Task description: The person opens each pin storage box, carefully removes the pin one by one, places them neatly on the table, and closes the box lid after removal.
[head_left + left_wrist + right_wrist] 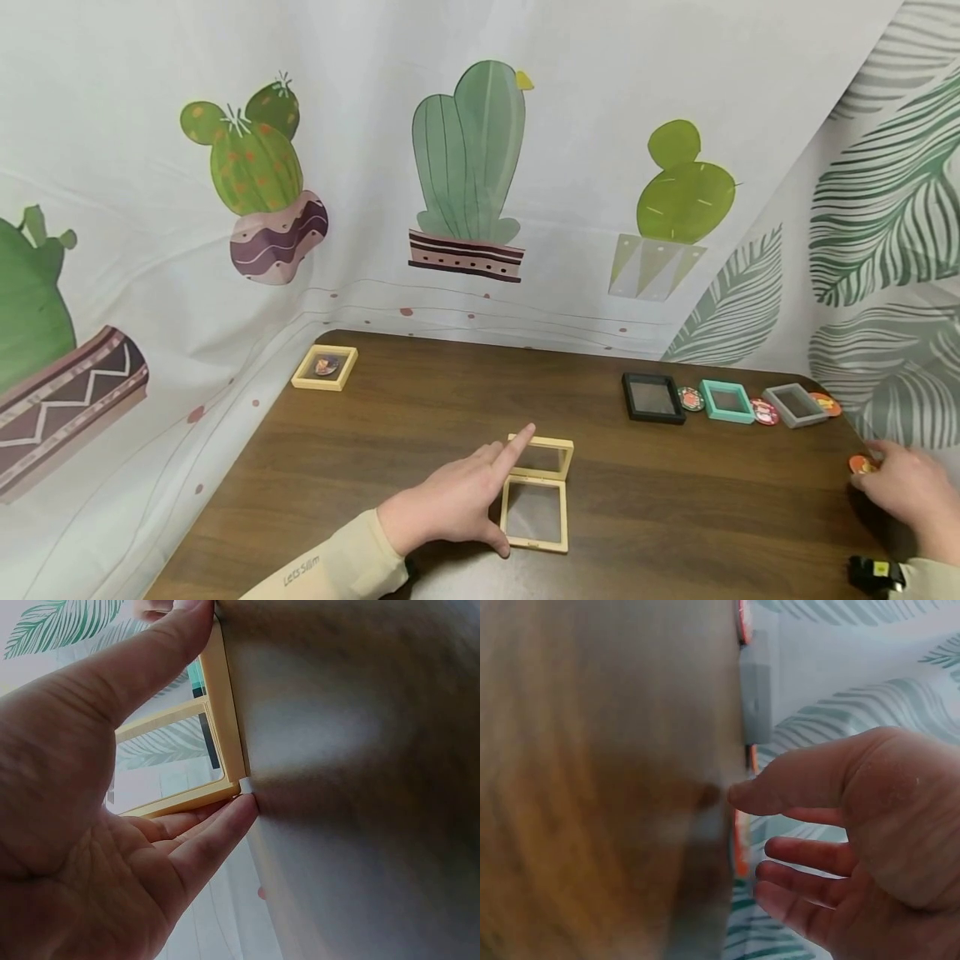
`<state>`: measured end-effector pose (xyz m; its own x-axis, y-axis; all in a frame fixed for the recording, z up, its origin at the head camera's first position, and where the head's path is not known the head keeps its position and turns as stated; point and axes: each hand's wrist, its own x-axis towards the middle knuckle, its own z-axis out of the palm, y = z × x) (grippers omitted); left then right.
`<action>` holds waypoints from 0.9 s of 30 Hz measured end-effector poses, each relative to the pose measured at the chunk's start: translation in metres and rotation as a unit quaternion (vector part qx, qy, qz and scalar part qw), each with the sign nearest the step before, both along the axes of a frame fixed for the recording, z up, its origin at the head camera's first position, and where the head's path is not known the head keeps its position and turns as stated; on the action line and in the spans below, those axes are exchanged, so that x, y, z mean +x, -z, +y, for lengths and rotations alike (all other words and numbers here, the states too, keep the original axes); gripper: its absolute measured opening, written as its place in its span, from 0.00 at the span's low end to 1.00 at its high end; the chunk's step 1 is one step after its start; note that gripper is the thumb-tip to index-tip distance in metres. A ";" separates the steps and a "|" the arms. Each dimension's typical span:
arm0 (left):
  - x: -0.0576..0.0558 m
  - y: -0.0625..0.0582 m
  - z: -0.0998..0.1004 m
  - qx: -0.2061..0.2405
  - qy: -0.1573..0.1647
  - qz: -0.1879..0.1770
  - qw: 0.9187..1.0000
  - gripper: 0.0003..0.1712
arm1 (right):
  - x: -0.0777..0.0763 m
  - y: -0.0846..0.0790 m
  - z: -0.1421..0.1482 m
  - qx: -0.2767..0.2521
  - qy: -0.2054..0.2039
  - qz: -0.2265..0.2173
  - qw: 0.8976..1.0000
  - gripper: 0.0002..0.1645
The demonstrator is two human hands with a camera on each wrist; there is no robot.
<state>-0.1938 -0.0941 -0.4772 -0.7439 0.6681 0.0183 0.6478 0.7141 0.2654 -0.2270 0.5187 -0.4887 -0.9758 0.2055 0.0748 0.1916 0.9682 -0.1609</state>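
Note:
A pale yellow hinged display frame (567,508) with clear film panels lies opened on the table, its lid tilted up at the back. My left hand (465,492) holds it from the left, the thumb at its near edge and the fingers by the raised lid. In the left wrist view, the frame (232,727) sits between thumb and fingertips. At the table's right edge, my right hand (911,487) reaches over an orange poker chip (861,464). Its thumb is beside the chip (740,844) in the right wrist view; the fingers are spread loosely and grip nothing visible.
Black (654,398), turquoise (707,400) and grey (780,408) frames lie along the back right. Beside them are green (691,399), red (764,412) and orange (827,404) chips. Another yellow frame (302,377), holding a chip, is at the back left. Patterned cloth (360,208) hangs behind the table.

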 end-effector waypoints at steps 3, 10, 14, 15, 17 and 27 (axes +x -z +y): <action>-0.001 0.000 -0.001 0.000 0.000 0.000 1.000 0.89 | -0.001 -0.007 -0.007 0.005 -0.011 0.027 1.000 0.34; -0.001 0.001 -0.001 0.002 0.001 0.002 1.000 0.89 | -0.003 -0.029 -0.035 -0.012 -0.039 0.061 0.997 0.35; -0.001 0.001 0.000 0.002 0.002 0.001 1.000 0.89 | -0.008 -0.035 -0.058 -0.040 -0.052 0.084 0.994 0.34; -0.001 0.001 0.000 0.003 0.002 0.001 1.000 0.90 | -0.009 -0.036 -0.063 -0.046 -0.059 0.093 0.993 0.33; -0.001 0.001 0.000 0.003 0.001 0.000 1.000 0.90 | -0.011 -0.039 -0.074 -0.059 -0.075 0.107 0.990 0.33; -0.001 0.002 0.000 0.001 -0.001 -0.005 1.000 0.90 | -0.009 -0.054 -0.150 -0.150 -0.125 0.147 0.970 0.29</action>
